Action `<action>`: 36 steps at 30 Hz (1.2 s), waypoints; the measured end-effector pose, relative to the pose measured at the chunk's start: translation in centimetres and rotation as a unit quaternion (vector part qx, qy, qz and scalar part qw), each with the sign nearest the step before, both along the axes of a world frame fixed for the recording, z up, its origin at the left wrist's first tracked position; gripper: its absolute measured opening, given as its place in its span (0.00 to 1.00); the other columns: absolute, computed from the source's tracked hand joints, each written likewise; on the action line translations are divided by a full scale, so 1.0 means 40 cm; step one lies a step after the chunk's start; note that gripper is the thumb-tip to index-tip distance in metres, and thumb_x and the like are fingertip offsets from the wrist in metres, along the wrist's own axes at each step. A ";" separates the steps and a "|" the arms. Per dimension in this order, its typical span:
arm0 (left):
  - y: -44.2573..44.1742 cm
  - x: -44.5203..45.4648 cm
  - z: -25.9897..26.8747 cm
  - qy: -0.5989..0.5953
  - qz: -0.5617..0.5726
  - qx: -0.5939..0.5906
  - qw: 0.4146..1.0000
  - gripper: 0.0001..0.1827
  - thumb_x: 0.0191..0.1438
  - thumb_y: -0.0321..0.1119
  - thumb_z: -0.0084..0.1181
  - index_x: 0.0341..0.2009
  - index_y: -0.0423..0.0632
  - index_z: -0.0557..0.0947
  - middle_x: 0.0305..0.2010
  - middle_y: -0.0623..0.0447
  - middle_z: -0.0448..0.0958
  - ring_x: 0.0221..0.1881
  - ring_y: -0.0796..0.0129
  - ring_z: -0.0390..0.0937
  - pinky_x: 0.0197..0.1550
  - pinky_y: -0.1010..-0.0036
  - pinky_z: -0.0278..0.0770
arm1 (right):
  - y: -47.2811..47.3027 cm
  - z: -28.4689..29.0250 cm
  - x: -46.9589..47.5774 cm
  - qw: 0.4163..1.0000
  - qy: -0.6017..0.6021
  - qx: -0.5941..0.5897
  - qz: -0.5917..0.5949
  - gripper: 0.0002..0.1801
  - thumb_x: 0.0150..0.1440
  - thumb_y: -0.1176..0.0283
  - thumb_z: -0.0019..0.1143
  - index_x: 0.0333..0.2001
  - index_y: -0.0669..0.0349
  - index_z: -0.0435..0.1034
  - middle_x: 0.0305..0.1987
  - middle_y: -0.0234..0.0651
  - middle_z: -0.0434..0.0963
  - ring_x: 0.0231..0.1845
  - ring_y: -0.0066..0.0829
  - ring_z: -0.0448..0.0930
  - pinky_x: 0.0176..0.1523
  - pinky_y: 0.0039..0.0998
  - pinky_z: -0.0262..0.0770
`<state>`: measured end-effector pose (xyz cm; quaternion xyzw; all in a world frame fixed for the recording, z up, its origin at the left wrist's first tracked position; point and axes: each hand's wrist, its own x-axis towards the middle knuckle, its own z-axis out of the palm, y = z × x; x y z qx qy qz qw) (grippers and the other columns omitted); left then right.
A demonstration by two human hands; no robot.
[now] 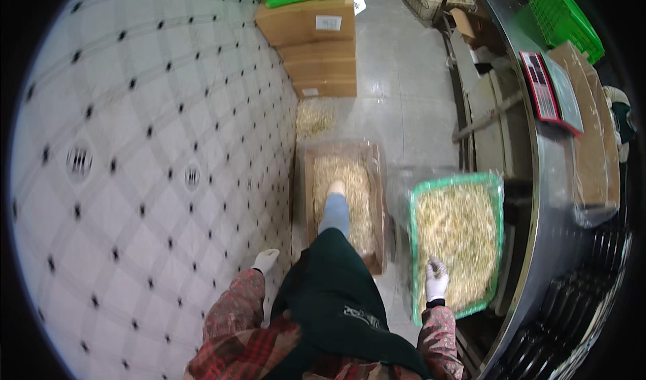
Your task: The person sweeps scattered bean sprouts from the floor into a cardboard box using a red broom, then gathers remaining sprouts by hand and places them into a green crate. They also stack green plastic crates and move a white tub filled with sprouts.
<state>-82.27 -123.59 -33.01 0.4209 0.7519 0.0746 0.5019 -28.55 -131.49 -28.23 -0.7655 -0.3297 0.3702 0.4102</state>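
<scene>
My right hand [437, 280], in a white glove, is at the left side of a green plastic crate [415, 228], over the pale straw-like strands [462, 228] that fill it. Its fingers are curled; whether strands are between them is unclear. Clear plastic film lines the crate. My left hand [266, 261], also gloved in white, hangs beside the tiled wall, with no object visible in it. Straight ahead, a cardboard box [381, 203] holds similar strands [361, 218]. My leg [334, 211] and foot [336, 187] overlap this box; I cannot tell whether the foot touches the strands.
A white wall with black dots [166, 173] runs along the left. Stacked cartons [318, 47] stand ahead, with loose strands [314, 120] near their base. Right of the crate is a metal worktable [550, 178] bearing a long carton [595, 148], a green basket [568, 19] and black trays [565, 299].
</scene>
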 end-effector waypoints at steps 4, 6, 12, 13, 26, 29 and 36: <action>0.377 0.007 0.086 -0.142 0.131 -0.057 0.980 0.22 0.58 0.44 0.47 0.50 0.41 0.75 0.51 0.48 0.73 0.50 0.64 0.71 0.51 0.73 0.66 | 0.337 0.066 -0.131 0.982 -0.125 -0.084 0.117 0.21 0.49 0.76 0.57 0.50 0.64 0.68 0.49 0.43 0.71 0.54 0.36 0.69 0.57 0.30 0.63; 0.509 -0.005 0.145 -0.154 0.137 -0.075 0.976 0.22 0.59 0.43 0.46 0.54 0.45 0.71 0.56 0.50 0.70 0.54 0.64 0.69 0.53 0.70 0.65 | 0.404 0.052 -0.145 0.985 -0.127 -0.076 0.091 0.22 0.48 0.76 0.58 0.49 0.63 0.68 0.54 0.44 0.67 0.58 0.38 0.65 0.61 0.31 0.59; 0.733 -0.039 0.190 -0.142 0.145 -0.110 0.973 0.18 0.56 0.40 0.51 0.50 0.47 0.75 0.48 0.53 0.75 0.38 0.72 0.73 0.33 0.79 0.69 | 0.469 0.156 -0.074 0.956 -0.211 -0.189 -0.077 0.20 0.47 0.69 0.59 0.47 0.57 0.71 0.60 0.50 0.62 0.62 0.46 0.60 0.64 0.37 0.55; 0.764 -0.062 0.173 -0.172 0.154 -0.142 0.963 0.17 0.56 0.39 0.50 0.49 0.48 0.75 0.46 0.55 0.75 0.33 0.76 0.72 0.26 0.81 0.66 | 0.478 0.174 -0.064 0.941 -0.239 -0.223 -0.092 0.17 0.48 0.65 0.58 0.44 0.55 0.73 0.57 0.50 0.64 0.60 0.47 0.63 0.63 0.38 0.58; 1.152 0.139 0.327 -0.088 -0.069 0.037 0.993 0.20 0.55 0.38 0.53 0.50 0.42 0.74 0.39 0.55 0.76 0.35 0.74 0.73 0.35 0.82 0.66 | 0.246 0.055 0.010 0.745 -0.197 -0.566 -0.292 0.25 0.45 0.55 0.54 0.42 0.62 0.74 0.55 0.42 0.68 0.59 0.40 0.63 0.61 0.35 0.59; 1.310 0.253 0.356 -0.129 -0.072 0.133 0.980 0.16 0.55 0.38 0.54 0.44 0.40 0.76 0.32 0.55 0.77 0.32 0.73 0.74 0.33 0.82 0.68 | 0.271 0.022 0.040 0.718 -0.121 -0.603 -0.327 0.25 0.46 0.60 0.52 0.47 0.64 0.72 0.67 0.39 0.51 0.67 0.41 0.50 0.67 0.41 0.49; 1.717 1.077 0.349 -0.024 -0.396 0.200 0.896 0.29 0.61 0.52 0.33 0.48 0.39 0.75 0.50 0.41 0.73 0.61 0.57 0.59 0.63 0.67 0.49 | 0.368 -0.060 0.079 0.601 -0.015 -0.517 -0.610 0.55 0.36 0.65 0.69 0.66 0.44 0.44 0.71 0.42 0.35 0.66 0.54 0.51 0.65 0.44 0.53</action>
